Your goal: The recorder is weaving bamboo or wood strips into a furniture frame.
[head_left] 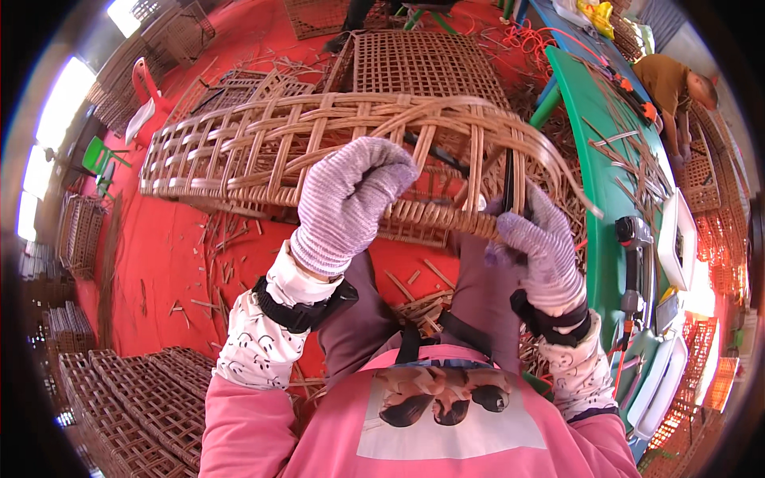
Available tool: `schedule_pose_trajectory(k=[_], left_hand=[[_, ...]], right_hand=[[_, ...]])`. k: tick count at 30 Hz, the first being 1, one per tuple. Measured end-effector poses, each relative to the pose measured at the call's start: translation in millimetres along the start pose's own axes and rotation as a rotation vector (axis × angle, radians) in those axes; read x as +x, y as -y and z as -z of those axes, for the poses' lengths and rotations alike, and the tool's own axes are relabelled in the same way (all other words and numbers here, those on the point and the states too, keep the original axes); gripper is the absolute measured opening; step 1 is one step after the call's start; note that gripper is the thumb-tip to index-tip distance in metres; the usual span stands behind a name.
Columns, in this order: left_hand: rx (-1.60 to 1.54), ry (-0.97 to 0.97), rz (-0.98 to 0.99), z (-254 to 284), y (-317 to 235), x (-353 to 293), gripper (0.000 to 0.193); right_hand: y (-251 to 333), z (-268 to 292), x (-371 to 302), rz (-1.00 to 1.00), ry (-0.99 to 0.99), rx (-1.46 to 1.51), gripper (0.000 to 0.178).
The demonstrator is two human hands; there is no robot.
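A brown wicker basket (263, 151) with an open lattice weave lies across my lap, its wrapped rim toward me. My left hand (355, 199), in a striped purple-and-white knit glove, is closed in front of the weave; what its fingers hold is hidden. At the right end of the rim, my right hand (543, 243), in a matching glove, grips the basket beside an upright dark bar (509, 182). Loose strand ends (562, 171) curve out from the weave above that hand.
Cut wicker scraps litter the red floor (159, 271). More woven panels stand at the lower left (131, 406) and ahead (422, 64). On my right, a green table (594, 175) carries strands, a power tool (633, 231) and white trays (677, 239). Another person (673, 88) bends over beyond it.
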State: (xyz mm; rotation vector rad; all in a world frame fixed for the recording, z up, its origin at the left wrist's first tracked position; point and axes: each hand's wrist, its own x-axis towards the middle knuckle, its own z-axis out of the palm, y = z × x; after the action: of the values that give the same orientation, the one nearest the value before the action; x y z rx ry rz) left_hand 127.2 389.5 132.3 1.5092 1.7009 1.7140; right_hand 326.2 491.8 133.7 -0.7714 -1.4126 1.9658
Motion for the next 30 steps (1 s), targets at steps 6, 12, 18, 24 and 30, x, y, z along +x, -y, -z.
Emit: schedule_pose_trajectory(k=[6, 12, 18, 24, 30], left_hand=[[-0.084, -0.092, -0.110, -32.6, 15.0, -1.8, 0.006], [-0.225, -0.055, -0.034, -73.3, 31.8, -3.5, 0.006], [-0.149, 0.001, 0.010, -70.4, 23.2, -24.3, 0.008], [-0.139, 0.049, -0.003, -70.7, 22.8, -42.7, 0.007], [-0.231, 0.007, -0.107, -70.5, 23.3, -50.3, 0.006]], right_hand=[[-1.9, 46.6, 35.3, -0.024, 0.105, -0.140, 0.036], [-40.5, 90.9, 24.6, 0.034, 0.026, -0.170, 0.039], [-56.7, 88.3, 2.7, 0.117, -0.120, -0.218, 0.029], [-55.2, 69.7, -24.8, 0.498, -0.436, -0.869, 0.028], [-58.4, 38.2, -60.8, 0.736, -0.126, -1.159, 0.013]])
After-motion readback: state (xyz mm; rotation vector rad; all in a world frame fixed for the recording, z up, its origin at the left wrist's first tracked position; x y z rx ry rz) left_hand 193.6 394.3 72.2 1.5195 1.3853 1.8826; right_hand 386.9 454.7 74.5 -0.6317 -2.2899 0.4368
